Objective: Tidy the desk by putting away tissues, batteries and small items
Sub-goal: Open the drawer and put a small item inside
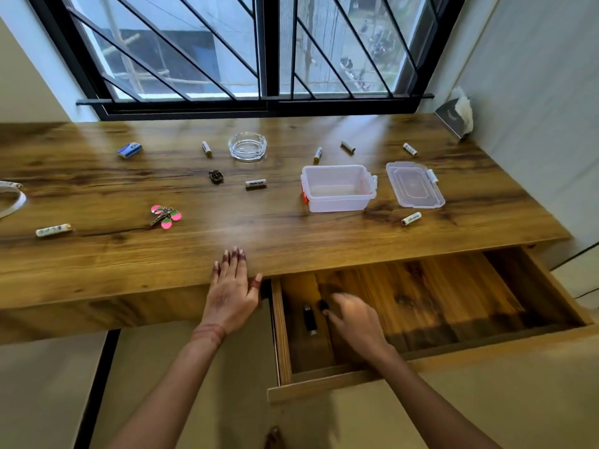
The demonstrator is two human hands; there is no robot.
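Right hand point(353, 322) was down inside the open drawer point(437, 296), palm down, forearm coming in from the lower right, fingertips aimed up-left. Motion blur; can't tell if the fingers were closed on anything. A small dark item point(323, 305) sat right at the fingertips, touching or nearly touching, unclear which. Black lighter point(310, 319) lay just left of the hand on the drawer floor, long axis running front to back.

Left hand point(231, 286) lay flat on the front edge of the desk point(275, 228), fingers straight and together, thumb spread toward the drawer, holding nothing. Looked like a brace.

Batteries were scattered over the desk. Front-right battery point(411, 218) lay beyond the drawer, up and right of the right hand, long axis roughly left-right with a slight tilt; that hand was the nearer one. Front-left battery point(53, 230) lay well left, also about left-right, nearer the left hand. The keys point(166, 216) with pink tags lay up-left of the left hand.

Clear box point(340, 205) stood open mid-right, its lid point(415, 186) beside it on the right. Tissues point(465, 106) were in the far right corner.

Judgement: drawer drop in progress, most of the tidying not yet done.
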